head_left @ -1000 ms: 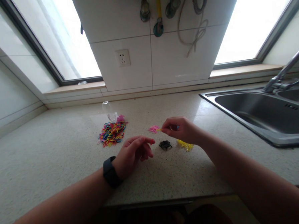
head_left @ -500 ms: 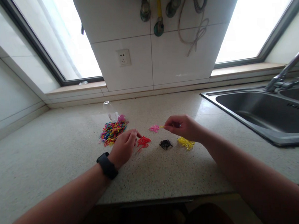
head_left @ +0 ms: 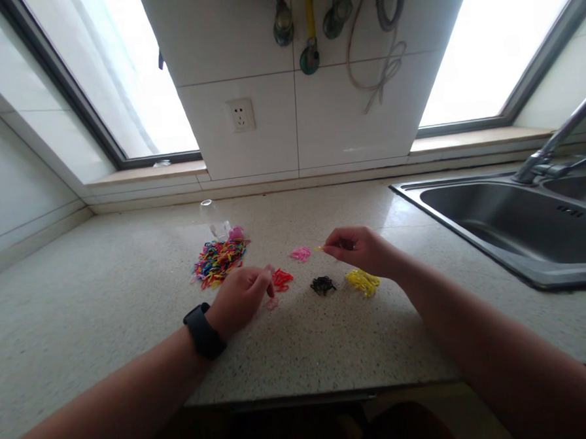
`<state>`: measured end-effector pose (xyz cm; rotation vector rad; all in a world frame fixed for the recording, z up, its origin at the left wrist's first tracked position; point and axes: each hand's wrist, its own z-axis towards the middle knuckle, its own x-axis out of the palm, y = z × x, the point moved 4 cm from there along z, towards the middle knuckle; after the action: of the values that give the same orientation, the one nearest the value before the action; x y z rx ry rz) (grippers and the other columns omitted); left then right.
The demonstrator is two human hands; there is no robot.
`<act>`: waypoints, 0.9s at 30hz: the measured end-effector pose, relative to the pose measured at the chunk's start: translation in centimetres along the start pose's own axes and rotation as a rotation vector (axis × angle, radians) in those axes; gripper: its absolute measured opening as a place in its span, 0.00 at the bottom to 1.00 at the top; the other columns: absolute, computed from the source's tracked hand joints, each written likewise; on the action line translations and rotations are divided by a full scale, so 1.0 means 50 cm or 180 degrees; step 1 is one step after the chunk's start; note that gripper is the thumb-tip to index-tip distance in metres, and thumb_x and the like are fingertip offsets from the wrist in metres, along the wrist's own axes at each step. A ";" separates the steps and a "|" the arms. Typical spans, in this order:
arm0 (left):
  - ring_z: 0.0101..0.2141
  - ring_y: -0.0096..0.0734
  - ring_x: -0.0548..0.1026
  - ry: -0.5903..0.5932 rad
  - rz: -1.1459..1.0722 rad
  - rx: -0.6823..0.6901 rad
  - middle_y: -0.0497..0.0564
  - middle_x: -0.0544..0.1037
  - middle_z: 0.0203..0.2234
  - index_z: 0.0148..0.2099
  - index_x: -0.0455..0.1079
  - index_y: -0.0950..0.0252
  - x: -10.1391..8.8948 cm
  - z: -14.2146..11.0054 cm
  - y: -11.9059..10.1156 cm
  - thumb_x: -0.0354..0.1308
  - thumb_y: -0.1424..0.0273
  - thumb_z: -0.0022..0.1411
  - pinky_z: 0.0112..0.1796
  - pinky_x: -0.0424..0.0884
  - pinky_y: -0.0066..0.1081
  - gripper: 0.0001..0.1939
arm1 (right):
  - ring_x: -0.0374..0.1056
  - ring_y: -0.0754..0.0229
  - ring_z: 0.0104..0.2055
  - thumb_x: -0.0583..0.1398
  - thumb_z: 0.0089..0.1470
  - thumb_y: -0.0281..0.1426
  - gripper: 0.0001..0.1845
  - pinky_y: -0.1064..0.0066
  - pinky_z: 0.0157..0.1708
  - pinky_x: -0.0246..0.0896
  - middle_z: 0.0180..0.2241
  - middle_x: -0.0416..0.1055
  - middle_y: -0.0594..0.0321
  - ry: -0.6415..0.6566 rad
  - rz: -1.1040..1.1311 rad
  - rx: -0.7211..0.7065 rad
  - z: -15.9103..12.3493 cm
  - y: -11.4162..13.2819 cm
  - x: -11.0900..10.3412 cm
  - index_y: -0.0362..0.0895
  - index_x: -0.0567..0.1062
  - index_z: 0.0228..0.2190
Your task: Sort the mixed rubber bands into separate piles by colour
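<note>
My right hand pinches a small yellow rubber band just right of the pink rubber-band pile. My left hand, with a black watch on its wrist, is closed beside the red rubber-band pile. A pale red rubber band shows at its fingertips. Behind that hand lies a large mixed-colour pile of rubber bands. The black rubber-band pile sits between the hands, and the yellow rubber-band pile is under my right wrist.
A clear plastic container and a pink piece stand behind the mixed pile. To the right, a steel sink with a faucet is set into the speckled countertop. A tiled wall with a socket rises behind.
My left hand has shifted slightly down and turned its fingertips downward, with a pale red band now at them. My right hand holds the yellow band in nearly the same spot.
</note>
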<state>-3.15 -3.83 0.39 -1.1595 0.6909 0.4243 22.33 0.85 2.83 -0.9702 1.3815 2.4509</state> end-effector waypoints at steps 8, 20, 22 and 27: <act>0.26 0.33 0.72 0.0195 0.0373 0.0330 0.52 0.78 0.22 0.29 0.80 0.63 -0.009 -0.011 -0.014 0.43 0.53 0.70 0.31 0.60 0.30 0.30 | 0.55 0.67 0.24 0.61 0.56 0.41 0.15 0.72 0.24 0.50 0.21 0.63 0.67 -0.0007 0.0020 0.0015 0.001 -0.009 -0.001 0.40 0.76 0.29; 0.26 0.32 0.71 -0.0140 0.0501 0.0168 0.52 0.75 0.23 0.36 0.80 0.63 -0.018 -0.015 -0.013 0.34 0.54 0.72 0.30 0.61 0.31 0.34 | 0.55 0.67 0.25 0.62 0.56 0.41 0.15 0.72 0.24 0.52 0.22 0.63 0.66 -0.0005 0.0197 0.0057 0.000 -0.011 -0.002 0.40 0.76 0.30; 0.27 0.32 0.72 -0.0185 0.0360 0.0174 0.52 0.76 0.25 0.37 0.80 0.63 -0.018 -0.013 -0.015 0.35 0.55 0.72 0.30 0.61 0.30 0.33 | 0.55 0.67 0.24 0.62 0.56 0.41 0.15 0.72 0.24 0.52 0.22 0.63 0.67 -0.0022 0.0230 0.0069 0.000 -0.006 -0.001 0.40 0.76 0.29; 0.30 0.34 0.73 -0.0122 0.0094 0.0203 0.53 0.79 0.28 0.37 0.78 0.64 -0.007 -0.016 -0.032 0.44 0.57 0.70 0.33 0.64 0.31 0.25 | 0.54 0.67 0.24 0.62 0.56 0.40 0.14 0.72 0.23 0.50 0.21 0.63 0.68 0.0100 0.0221 -0.0062 -0.005 0.020 0.012 0.41 0.76 0.30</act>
<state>-2.61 -5.14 1.54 -1.0796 0.6841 0.4453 21.56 0.01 3.07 -0.9851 1.4272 2.5139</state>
